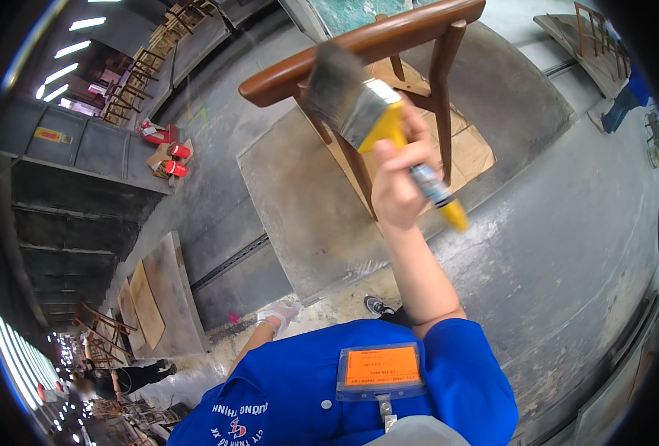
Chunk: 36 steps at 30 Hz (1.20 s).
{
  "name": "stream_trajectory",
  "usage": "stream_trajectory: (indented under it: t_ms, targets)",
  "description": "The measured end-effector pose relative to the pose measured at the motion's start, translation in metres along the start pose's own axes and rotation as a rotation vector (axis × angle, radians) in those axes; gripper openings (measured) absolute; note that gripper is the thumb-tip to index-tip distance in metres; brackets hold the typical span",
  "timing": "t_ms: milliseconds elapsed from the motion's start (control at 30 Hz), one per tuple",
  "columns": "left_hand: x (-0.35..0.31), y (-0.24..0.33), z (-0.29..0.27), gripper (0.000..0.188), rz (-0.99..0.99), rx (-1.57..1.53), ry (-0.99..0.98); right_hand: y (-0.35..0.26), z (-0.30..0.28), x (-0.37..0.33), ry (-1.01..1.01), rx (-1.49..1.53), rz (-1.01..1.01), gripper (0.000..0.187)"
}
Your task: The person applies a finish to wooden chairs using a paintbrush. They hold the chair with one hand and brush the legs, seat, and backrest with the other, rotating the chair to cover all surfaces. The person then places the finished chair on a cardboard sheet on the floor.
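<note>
My right hand (402, 182) is raised and closed round the yellow handle of a wide paintbrush (390, 128). Its dark bristles, blurred by motion, overlap the curved top rail of a brown wooden chair (400, 37); whether they touch it I cannot tell. Below my fist sticks out a grey-blue wrapped piece with a yellow end (442, 195); whether it belongs to the brush is unclear. The chair's legs stand over cardboard (460, 152) on a large grey board (300, 201). My left hand (283, 312), in a translucent glove, hangs low by my side, fingers loosely out and apparently holding nothing.
Red cans (177, 160) stand by a grey metal structure at left. A low platform with a brown sheet (147, 301) lies at lower left, near a person in dark clothes (140, 377). Another person's blue-clad leg (618, 110) shows at far right beside a pallet-like board with a chair frame.
</note>
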<state>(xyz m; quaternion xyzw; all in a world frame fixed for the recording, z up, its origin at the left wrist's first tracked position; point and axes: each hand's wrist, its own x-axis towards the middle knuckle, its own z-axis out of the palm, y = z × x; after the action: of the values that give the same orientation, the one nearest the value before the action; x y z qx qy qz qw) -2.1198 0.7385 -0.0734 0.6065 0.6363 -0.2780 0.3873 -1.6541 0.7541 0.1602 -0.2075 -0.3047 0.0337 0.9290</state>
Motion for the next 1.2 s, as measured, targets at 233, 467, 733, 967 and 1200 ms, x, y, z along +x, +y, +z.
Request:
stream_trajectory:
  t_ms: [233,467,733,967,1200]
  targets:
    - [0.013,0.004,-0.008,0.049,0.027,-0.050,0.029,0.068,-0.030,-0.064,0.936,0.385,0.741,0.024]
    - [0.029,-0.010,-0.007,0.049,0.095,0.043,0.058,0.067,-0.013,-0.052,0.585,0.456,0.445,0.021]
    - [0.038,0.052,-0.038,0.050,0.221,0.083,0.413,0.133,-0.156,-0.171,1.190,-0.445,0.694,0.020]
    - [-0.047,0.346,-0.149,0.095,0.921,-0.411,0.806,-0.005,-0.400,-0.252,1.188,-0.448,0.898,0.023]
    - [-0.098,0.528,-0.182,0.028,1.356,-0.953,0.472,-0.162,-0.459,-0.168,1.193,-0.553,0.882,0.025]
